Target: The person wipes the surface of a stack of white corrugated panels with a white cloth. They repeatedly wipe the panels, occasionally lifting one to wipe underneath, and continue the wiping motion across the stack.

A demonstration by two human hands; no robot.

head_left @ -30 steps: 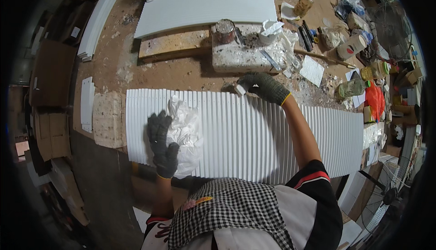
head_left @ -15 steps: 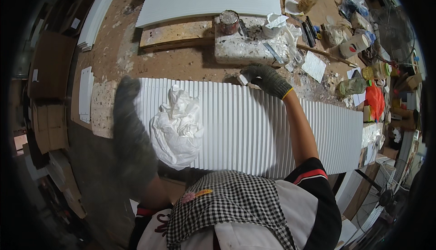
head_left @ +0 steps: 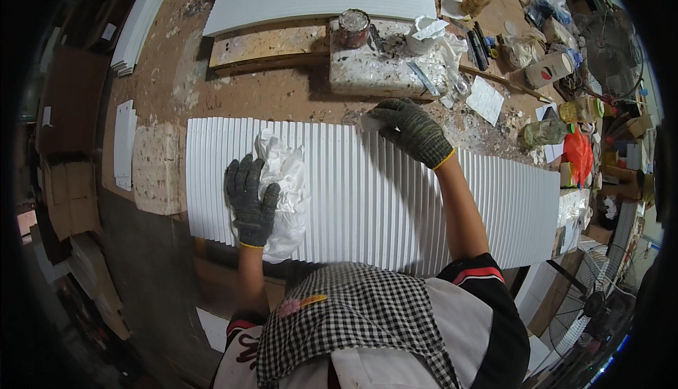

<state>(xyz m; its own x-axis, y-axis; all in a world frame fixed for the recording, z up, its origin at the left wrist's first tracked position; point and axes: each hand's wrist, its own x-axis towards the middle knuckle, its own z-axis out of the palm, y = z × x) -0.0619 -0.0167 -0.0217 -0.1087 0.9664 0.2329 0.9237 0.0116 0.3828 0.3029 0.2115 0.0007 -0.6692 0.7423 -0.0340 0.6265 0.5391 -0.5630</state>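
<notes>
Viewing remotely, I note the row of narrow white slats lying side by side on the paint-spotted brown bench; I judge them light, stiff and slick, best held by their ends, each pointing away from the body while the row's long axis runs left to right. The dark-grey-gloved left hand rests, fingers extended, on the crumpled white cloth, likely soft, best gripped by a fold; the matching-gloved right hand pinches a small pale piece, material unclear, by the row's far edge.
</notes>
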